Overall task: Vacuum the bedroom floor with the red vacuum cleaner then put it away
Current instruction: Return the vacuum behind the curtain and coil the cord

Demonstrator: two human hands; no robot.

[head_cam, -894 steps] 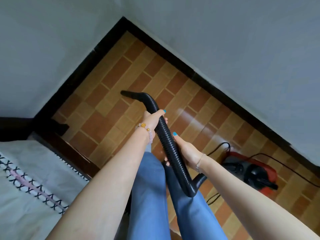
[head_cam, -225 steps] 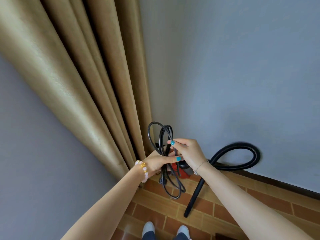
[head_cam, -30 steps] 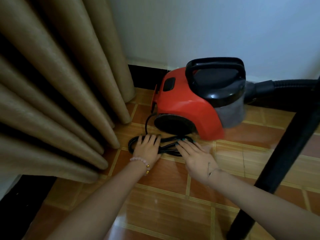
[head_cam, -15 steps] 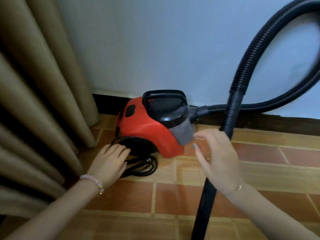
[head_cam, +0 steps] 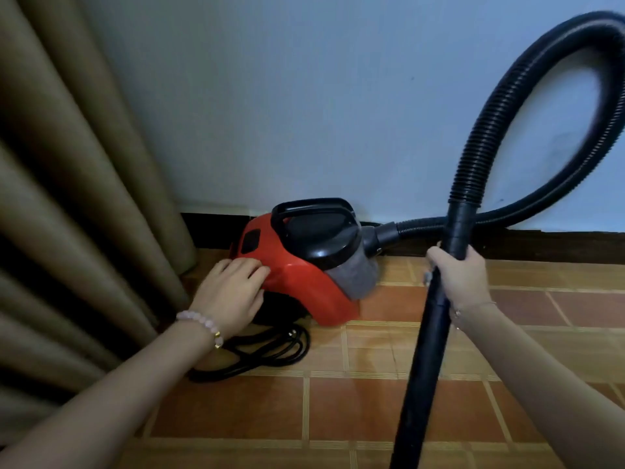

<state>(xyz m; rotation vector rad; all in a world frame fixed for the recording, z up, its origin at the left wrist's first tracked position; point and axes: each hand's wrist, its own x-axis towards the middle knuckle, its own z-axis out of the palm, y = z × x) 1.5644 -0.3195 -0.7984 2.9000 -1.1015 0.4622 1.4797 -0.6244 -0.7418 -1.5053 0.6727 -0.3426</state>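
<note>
The red vacuum cleaner (head_cam: 297, 282) with a black handle and lid stands on the tiled floor against the wall. My left hand (head_cam: 230, 296) rests on its red rear side, fingers lying over the casing. My right hand (head_cam: 460, 275) grips the black rigid tube (head_cam: 429, 340), which slants down to the bottom edge. The ribbed black hose (head_cam: 500, 106) loops up from the tube, round to the right and back to the vacuum's front. The coiled black power cord (head_cam: 270, 350) lies on the floor beside the vacuum, partly under my left wrist.
Heavy tan curtains (head_cam: 74, 198) hang in folds at the left, close to the vacuum. A pale blue wall (head_cam: 304, 96) with a dark skirting board (head_cam: 541, 245) runs behind. Brown and tan floor tiles (head_cam: 355, 411) spread in front.
My left hand lifted off the cord and came to rest on the vacuum's red body. My right hand moved right and closed around the black tube.
</note>
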